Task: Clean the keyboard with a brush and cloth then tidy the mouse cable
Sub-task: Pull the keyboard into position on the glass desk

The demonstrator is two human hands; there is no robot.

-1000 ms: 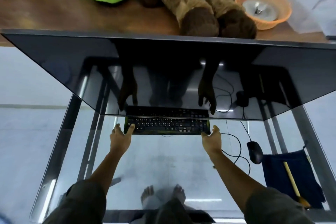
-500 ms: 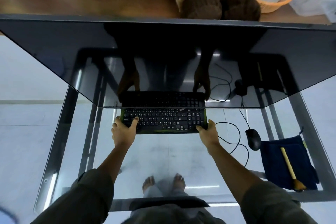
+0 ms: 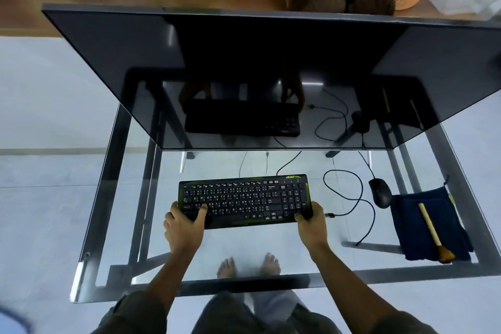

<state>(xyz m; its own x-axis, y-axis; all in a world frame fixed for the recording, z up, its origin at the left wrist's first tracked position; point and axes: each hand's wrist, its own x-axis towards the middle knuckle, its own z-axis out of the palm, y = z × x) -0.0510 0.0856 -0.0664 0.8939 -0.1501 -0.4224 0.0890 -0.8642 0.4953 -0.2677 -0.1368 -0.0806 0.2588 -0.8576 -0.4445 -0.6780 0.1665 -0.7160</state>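
Near desk centre: keyboard [image 3: 244, 199] | left hand [image 3: 184, 222], right hand [image 3: 311, 221] grasp its 2 near corners | positioned, likely, for brushing.

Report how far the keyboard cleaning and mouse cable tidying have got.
Done: nothing visibly cleaned. In hand: left hand and right hand grip the keyboard at its near corners on the glass desk. Left: the brush lies untouched on the blue cloth; the mouse cable sprawls in loose loops.

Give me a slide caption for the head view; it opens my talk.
Both hands, left hand and right hand, grip a black keyboard on a glass desk, brush on cloth.
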